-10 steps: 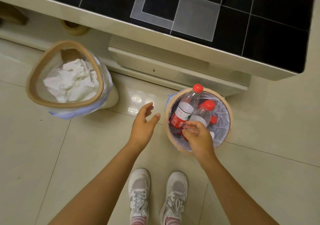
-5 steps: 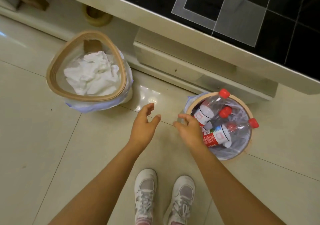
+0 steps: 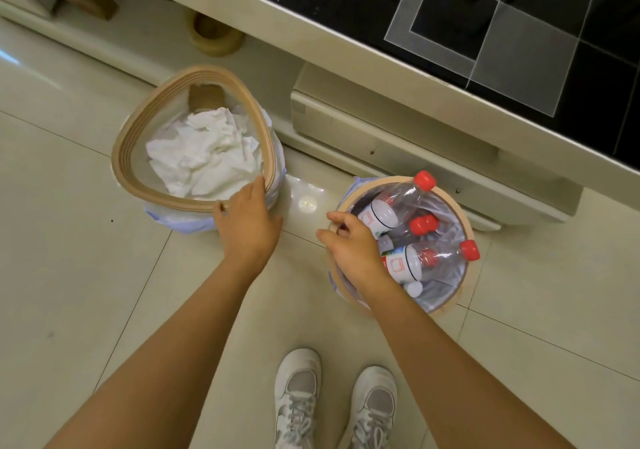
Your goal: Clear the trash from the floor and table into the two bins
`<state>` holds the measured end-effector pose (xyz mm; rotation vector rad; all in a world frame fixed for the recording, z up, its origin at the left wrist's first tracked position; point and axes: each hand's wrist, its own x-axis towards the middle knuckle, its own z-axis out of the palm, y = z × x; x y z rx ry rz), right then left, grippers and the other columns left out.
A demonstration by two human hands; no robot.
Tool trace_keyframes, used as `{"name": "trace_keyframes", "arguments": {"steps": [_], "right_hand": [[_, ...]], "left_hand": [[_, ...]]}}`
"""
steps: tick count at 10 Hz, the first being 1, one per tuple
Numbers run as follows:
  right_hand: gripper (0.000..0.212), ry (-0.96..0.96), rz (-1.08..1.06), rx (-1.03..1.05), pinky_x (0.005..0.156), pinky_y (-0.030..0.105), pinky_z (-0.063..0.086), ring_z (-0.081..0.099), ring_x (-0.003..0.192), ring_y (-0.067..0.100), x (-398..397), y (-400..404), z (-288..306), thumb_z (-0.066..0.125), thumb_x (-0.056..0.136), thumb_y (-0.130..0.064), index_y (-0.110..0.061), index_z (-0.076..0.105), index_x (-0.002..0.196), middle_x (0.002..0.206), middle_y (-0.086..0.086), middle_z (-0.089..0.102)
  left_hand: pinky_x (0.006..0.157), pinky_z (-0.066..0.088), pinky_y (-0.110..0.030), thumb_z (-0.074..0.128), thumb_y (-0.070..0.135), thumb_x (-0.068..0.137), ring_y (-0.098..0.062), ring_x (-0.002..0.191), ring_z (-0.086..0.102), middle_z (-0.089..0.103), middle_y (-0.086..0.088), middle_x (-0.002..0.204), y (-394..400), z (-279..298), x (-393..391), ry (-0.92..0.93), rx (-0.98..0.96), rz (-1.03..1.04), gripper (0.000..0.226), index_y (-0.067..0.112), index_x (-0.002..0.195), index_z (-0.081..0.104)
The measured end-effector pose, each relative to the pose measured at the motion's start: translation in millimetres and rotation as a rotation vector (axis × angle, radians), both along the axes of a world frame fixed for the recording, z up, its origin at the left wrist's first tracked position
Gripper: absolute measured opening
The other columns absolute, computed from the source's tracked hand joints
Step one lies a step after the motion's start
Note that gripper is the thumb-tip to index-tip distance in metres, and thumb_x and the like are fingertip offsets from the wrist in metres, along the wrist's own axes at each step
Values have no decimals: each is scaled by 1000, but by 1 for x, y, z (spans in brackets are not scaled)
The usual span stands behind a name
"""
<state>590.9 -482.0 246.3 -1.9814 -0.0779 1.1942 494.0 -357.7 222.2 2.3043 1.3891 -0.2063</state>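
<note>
Two tan-rimmed bins lined with plastic bags stand on the tiled floor. The left bin (image 3: 122, 144) holds crumpled white paper (image 3: 204, 151). My left hand (image 3: 247, 222) grips its near right rim, fingers over the edge and thumb outside. The right bin (image 3: 464, 222) holds several clear plastic bottles (image 3: 403, 265) with red caps and red-and-white labels. On that bin's near left rim sits my right hand (image 3: 353, 248), its thumb and fingers curled at the edge.
A cream table with a black tiled top (image 3: 519, 33) runs across the back, with a drawer unit (image 3: 381, 137) under it just behind the bins. A yellowish ring-shaped object (image 3: 214, 33) lies under the table. My white shoes (image 3: 298, 396) stand on the floor below.
My right hand let go of a bottle in the right bin and drew back to its near rim. My left hand moved forward and left onto the left bin's rim.
</note>
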Motion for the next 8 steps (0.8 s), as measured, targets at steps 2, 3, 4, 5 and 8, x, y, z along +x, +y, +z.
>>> {"name": "trace_keyframes", "arguments": {"steps": [2, 3, 4, 5, 8], "right_hand": [[48, 103, -63, 27, 89, 21, 35, 48, 121, 14, 4, 11, 6, 63, 88, -25, -20, 49, 134, 130, 0, 51], [52, 148, -144, 75, 96, 23, 36, 48, 124, 14, 4, 16, 11, 59, 92, -26, -18, 41, 140, 135, -1, 49], [46, 138, -151, 108, 103, 39, 44, 59, 113, 17, -1, 10, 4, 59, 91, -29, -20, 45, 135, 123, -2, 60], [25, 109, -126, 129, 102, 40, 46, 63, 106, 9, -5, -1, 0, 63, 85, -35, -38, 57, 109, 107, -11, 68], [57, -60, 7, 69, 96, 44, 48, 60, 107, 14, -6, -31, 20, 58, 66, -48, -31, 54, 120, 116, -3, 62]], "left_hand": [[75, 48, -43, 50, 17, 91, -30, 79, 61, 63, -5, 86, 1, -6, 8, -137, -96, -76, 10, 18, 95, 59], [75, 42, -37, 52, 22, 93, -27, 82, 61, 63, -2, 91, -24, -4, 11, -141, -131, -214, 11, 21, 101, 59], [74, 36, -34, 47, 21, 95, -27, 87, 62, 65, -2, 96, -47, -1, 15, -124, -147, -278, 18, 19, 106, 61], [81, 37, -33, 38, 18, 98, -25, 99, 61, 65, -3, 111, -65, 3, 19, -56, -160, -281, 32, 18, 125, 55], [101, 34, -37, 37, 29, 97, -22, 127, 46, 47, 0, 141, -87, 32, 25, 38, -210, -349, 45, 22, 141, 37]]}}
